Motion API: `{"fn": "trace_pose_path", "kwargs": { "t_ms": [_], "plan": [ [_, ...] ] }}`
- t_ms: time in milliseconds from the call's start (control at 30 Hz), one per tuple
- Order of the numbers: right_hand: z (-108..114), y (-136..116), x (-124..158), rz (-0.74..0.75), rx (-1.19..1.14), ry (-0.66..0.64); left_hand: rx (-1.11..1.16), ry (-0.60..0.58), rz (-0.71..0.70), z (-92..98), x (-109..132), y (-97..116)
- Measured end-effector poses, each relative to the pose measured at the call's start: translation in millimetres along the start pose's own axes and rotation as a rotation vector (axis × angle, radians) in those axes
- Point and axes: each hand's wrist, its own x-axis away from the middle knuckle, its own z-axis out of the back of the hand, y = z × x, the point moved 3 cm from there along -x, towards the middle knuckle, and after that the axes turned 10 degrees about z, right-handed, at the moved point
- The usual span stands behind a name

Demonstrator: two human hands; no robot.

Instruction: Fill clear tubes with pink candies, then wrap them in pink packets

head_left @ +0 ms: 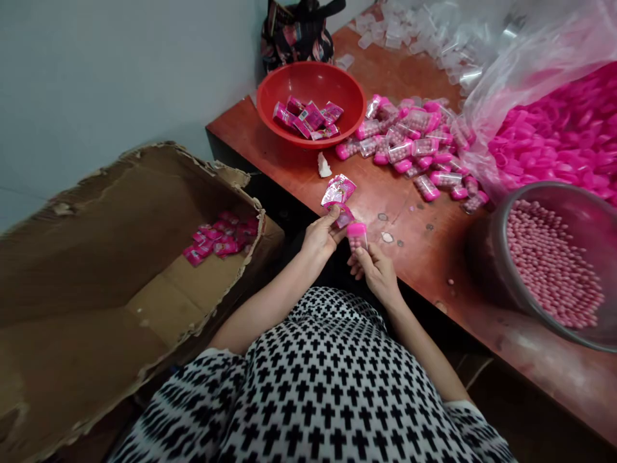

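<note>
A cardboard box (178,296) fills the left of the frame, sachets (224,236) lying inside at its far right end. Across the right stretches a table (409,251). On it, at upper centre, a basin (308,77) contains more sachets, a bag (299,42) behind it. Right of the basin lie bead-filled bottles (409,135); small cups (429,38) lie behind them. Caps (563,128) fill the upper right, behind a tub (494,257) of beads (549,263).

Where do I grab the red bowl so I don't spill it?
Probably best by the rim of the red bowl, from the near left. The rim flares out wide, so fingers could curl under with a thumb on top. Pink-capped bottles crowd its right side and a dark bag sits behind it. Keep it level: pink packets lie inside.
</note>
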Motion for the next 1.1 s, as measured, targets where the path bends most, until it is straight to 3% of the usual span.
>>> {"fn": "trace_pose_path", "kwargs": {
  "t_ms": [433,700,967,1100],
  "plan": [
    [-0.3,5.4,-7.8,0.026,0.073,0.087,0.019,-0.076,-0.039,-12.0,9.6,-4.0],
    [-5.3,7.8,-15.4,0.009,-0.164,-0.011,-0.196,-0.202,-0.09,-20.6,13.6,-3.3],
    [-0.2,14.3,-16.6,0.165,0.15,0.133,-0.359,-0.259,-0.106,-23.5,16.2,-4.1],
    [-1.7,13.6,-23.0,0.084,-0.102,0.052,-0.441,-0.266,-0.125,-21.4,16.4,-4.6]
  ]
}}
